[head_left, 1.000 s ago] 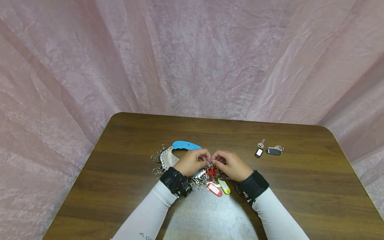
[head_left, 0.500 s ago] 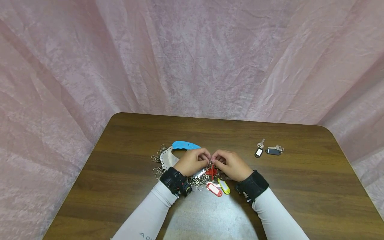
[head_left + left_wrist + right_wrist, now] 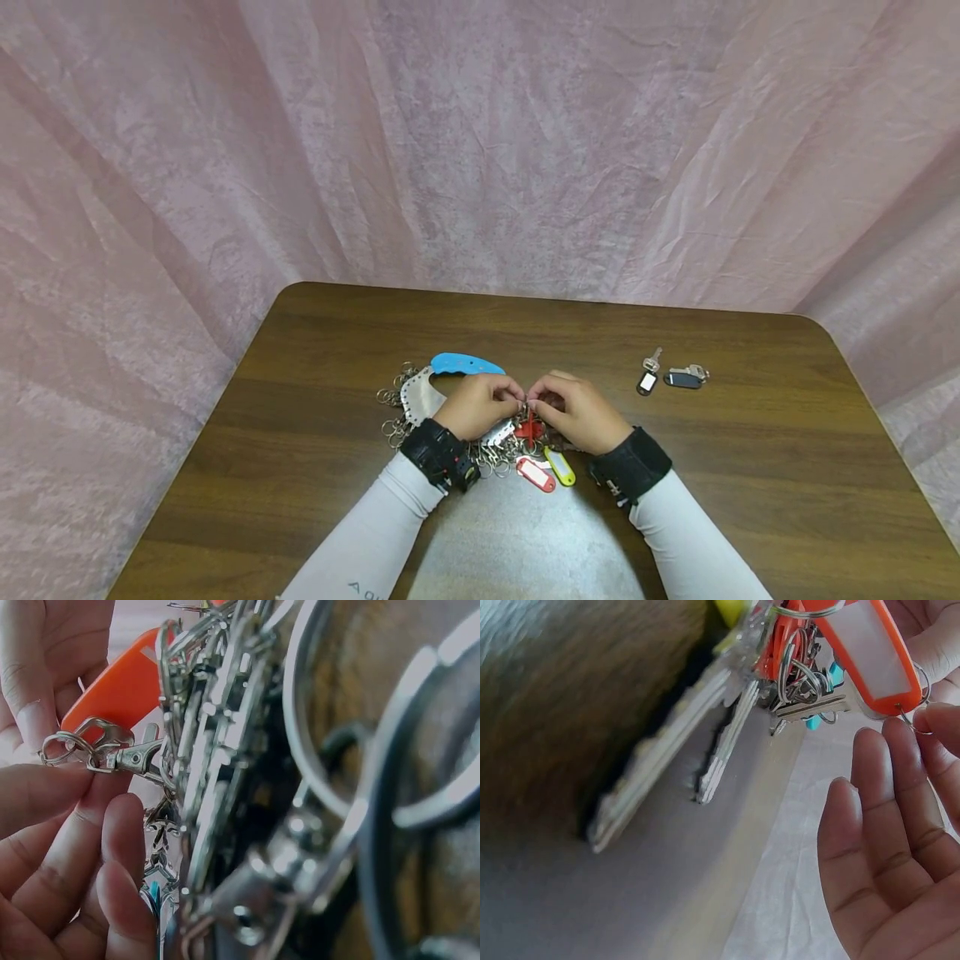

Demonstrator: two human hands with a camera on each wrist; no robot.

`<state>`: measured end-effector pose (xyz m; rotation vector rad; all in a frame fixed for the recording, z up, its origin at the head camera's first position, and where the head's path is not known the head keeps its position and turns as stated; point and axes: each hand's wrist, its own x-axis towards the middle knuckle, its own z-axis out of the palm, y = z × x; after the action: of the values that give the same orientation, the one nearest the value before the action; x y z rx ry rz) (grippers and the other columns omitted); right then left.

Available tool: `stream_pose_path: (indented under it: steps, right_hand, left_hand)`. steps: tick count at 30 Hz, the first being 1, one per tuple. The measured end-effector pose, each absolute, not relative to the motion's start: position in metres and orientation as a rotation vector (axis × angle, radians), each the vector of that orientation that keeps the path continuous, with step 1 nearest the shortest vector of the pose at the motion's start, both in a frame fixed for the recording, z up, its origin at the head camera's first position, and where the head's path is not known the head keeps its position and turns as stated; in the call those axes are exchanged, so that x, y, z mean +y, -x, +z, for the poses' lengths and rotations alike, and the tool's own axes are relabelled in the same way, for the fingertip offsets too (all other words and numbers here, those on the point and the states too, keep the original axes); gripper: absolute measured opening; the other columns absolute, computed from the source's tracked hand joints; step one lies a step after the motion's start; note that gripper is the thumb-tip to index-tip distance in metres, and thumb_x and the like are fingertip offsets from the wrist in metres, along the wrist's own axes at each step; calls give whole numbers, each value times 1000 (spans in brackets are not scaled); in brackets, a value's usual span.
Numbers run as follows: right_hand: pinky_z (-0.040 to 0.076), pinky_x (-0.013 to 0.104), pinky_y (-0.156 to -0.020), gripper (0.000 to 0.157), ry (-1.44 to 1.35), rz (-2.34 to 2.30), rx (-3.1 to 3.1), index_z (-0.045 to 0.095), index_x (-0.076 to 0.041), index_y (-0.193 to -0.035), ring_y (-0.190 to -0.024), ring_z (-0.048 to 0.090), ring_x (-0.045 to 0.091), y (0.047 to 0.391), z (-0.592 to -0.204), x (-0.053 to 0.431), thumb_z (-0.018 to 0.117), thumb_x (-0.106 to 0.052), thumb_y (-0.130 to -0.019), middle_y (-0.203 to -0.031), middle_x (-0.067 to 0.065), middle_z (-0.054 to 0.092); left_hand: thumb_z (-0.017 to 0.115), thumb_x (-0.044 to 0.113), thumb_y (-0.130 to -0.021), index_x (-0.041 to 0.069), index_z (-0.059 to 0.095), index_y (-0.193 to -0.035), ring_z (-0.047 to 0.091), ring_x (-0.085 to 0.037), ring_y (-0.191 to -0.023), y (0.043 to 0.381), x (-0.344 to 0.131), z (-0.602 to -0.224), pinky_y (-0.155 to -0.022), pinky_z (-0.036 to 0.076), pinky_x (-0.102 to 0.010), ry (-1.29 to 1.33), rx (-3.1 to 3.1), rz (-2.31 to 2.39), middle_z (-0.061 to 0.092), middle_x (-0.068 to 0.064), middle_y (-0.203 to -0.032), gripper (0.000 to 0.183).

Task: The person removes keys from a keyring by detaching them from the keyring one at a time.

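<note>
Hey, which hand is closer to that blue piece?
Left. The left hand sits just on the near side of the blue piece; the right hand is farther away, to its right.

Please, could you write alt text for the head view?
A person's left hand and right hand, close together, hold metal rings at a wooden table. A blue handle, a red tag and a yellow tag lie nearby; farther right, keys with dark tags.

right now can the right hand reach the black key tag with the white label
Probably yes: only tabletop shows between the right hand and the black key tag. But that hand appears to pinch a metal ring, so it would likely need to let go first.
</note>
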<state>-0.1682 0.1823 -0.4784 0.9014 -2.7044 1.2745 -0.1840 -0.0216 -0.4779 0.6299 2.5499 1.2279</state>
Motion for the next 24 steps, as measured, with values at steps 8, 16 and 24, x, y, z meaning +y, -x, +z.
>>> stream_pose_path:
  steps: [8,16,24]
  right_hand:
    - [49,25,-64,6,-910,1292,-2671,64,-18,-91,-73,56,7,167,-481,181,66,-13,-90,-85,-9,58]
    - [49,25,-64,5,-911,1293,-2678,63,-18,-92,-73,57,7,167,-481,180,65,-13,-91,-84,-9,58]
    - [50,25,-63,5,-907,1279,-2687,62,-17,-91,-72,56,7,167,-481,180,64,-12,-91,-83,-9,58]
  left_hand:
    - [64,9,-84,21,65,-89,56,-4,-72,183,-20,-480,-67,46,-25,-690,2572,1248,61,11,-74,13]
    - [66,8,-84,20,65,-88,57,-5,-73,183,-20,-480,-68,47,-25,-698,2567,1263,61,10,-76,13]
    - [67,9,-85,22,64,-86,56,-4,-73,184,-19,-481,-67,47,-24,-697,2580,1251,61,11,-76,13]
